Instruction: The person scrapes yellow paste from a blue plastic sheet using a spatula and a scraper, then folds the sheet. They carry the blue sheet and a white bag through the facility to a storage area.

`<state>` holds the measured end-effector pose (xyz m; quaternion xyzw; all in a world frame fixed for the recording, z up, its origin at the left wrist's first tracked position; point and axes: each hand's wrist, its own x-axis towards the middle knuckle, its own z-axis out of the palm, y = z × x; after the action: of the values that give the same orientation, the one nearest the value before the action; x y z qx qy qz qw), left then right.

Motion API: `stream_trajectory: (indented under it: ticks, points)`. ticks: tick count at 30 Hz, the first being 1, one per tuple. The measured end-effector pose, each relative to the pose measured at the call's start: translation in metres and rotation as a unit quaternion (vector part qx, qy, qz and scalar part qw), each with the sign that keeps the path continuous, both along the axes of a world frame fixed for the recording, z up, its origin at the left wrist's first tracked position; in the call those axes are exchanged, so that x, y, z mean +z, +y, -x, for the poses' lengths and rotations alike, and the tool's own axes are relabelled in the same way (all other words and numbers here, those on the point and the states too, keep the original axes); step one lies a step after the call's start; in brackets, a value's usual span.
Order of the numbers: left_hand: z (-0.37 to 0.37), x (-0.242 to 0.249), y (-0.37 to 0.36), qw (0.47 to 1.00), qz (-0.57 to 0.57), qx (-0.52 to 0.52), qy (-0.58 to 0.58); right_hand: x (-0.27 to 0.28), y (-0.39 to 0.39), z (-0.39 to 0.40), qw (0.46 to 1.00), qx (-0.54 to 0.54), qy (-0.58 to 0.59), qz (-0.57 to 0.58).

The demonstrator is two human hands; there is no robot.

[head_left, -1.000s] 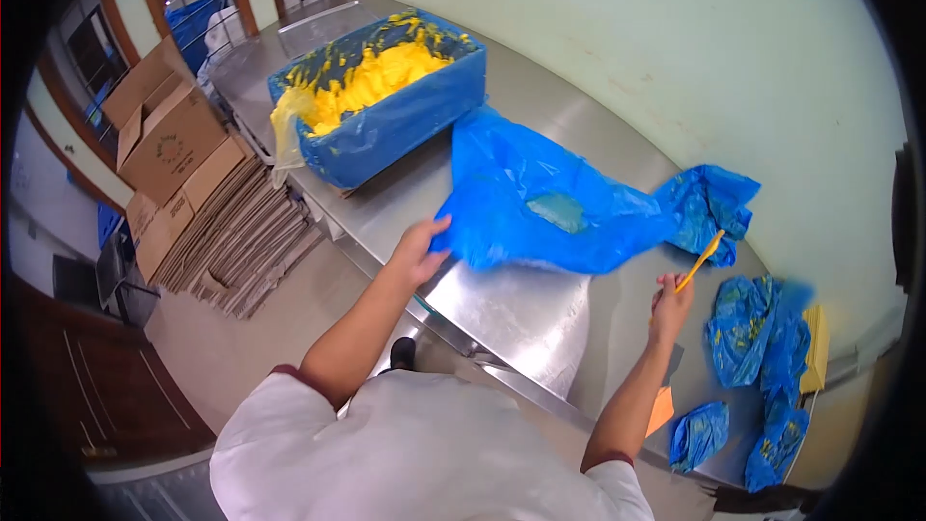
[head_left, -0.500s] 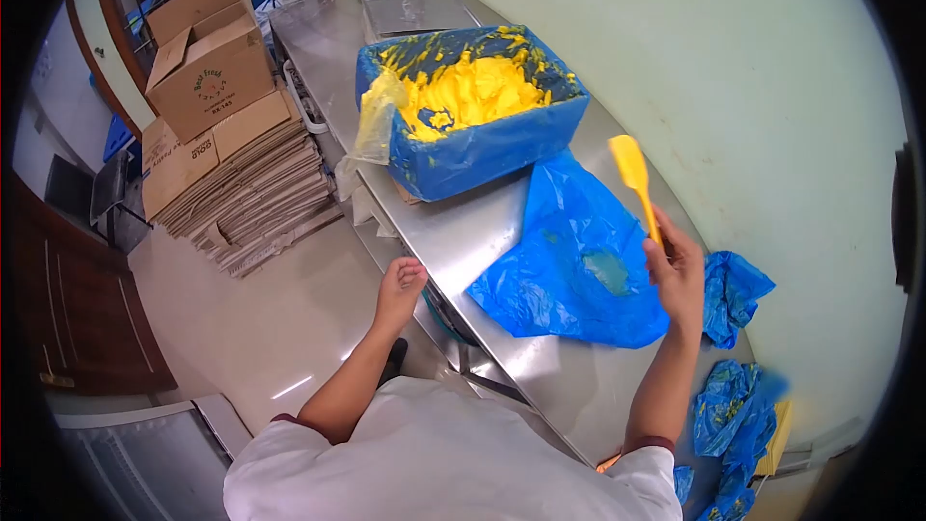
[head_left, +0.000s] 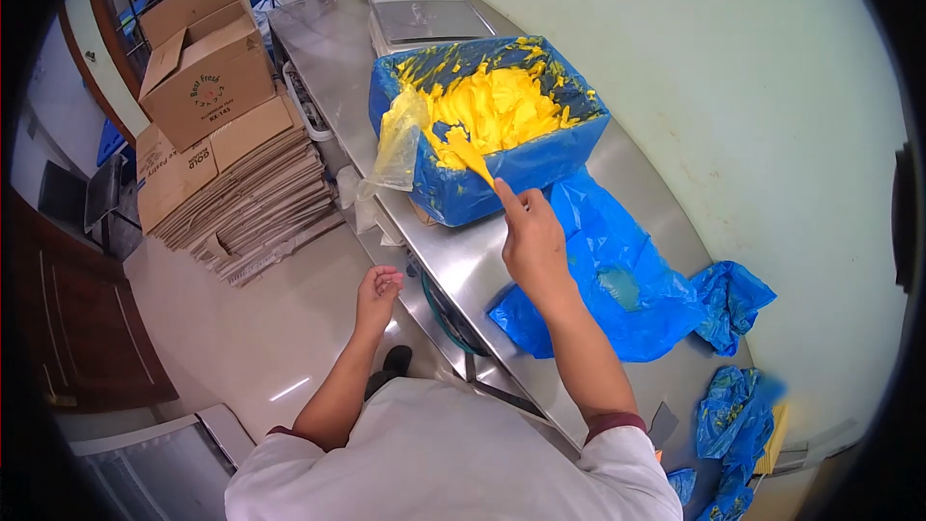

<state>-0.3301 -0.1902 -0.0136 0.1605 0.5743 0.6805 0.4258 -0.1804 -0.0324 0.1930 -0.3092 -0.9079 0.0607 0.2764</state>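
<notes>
The right hand [head_left: 536, 243] is closed around the handle of a yellow spatula [head_left: 470, 158]. The spatula's flat end is at the near edge of the big blue box [head_left: 516, 166], by the soft yellow stuff [head_left: 497, 108] inside. The left hand [head_left: 379, 291] holds nothing I can see; its fingers are curled, and it is beside the table [head_left: 453, 270], well apart from the right hand. A thin, see-through yellowish bag [head_left: 397, 150] hangs over the box's left corner. The box sits on the shiny metal table. A flat blue bag [head_left: 627, 280] lies next to it, near the right arm, with crumpled blue bags [head_left: 728, 304] farther along.
</notes>
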Motion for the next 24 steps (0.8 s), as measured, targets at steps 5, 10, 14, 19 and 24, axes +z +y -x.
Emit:
stream_trajectory:
  ticks: [5,10,14,19,24]
  points:
    - [0.014,-0.006,-0.009,1.0,0.009,0.003,-0.008,0.019,-0.014,-0.019,0.997,-0.001,-0.072,0.039]
    - [0.022,-0.013,-0.011,1.0,0.028,0.0,0.008,0.036,-0.024,-0.053,0.997,-0.003,-0.015,0.069]
    - [0.023,-0.016,-0.008,1.0,0.026,-0.01,0.014,0.035,-0.012,-0.056,0.948,-0.073,0.109,0.289]
    - [0.026,-0.008,-0.001,1.0,0.024,-0.019,-0.004,0.04,-0.003,-0.039,0.968,-0.06,0.078,0.231]
    - [0.032,-0.02,-0.009,0.999,0.03,-0.011,0.019,0.052,-0.001,-0.017,0.995,0.02,0.061,0.076]
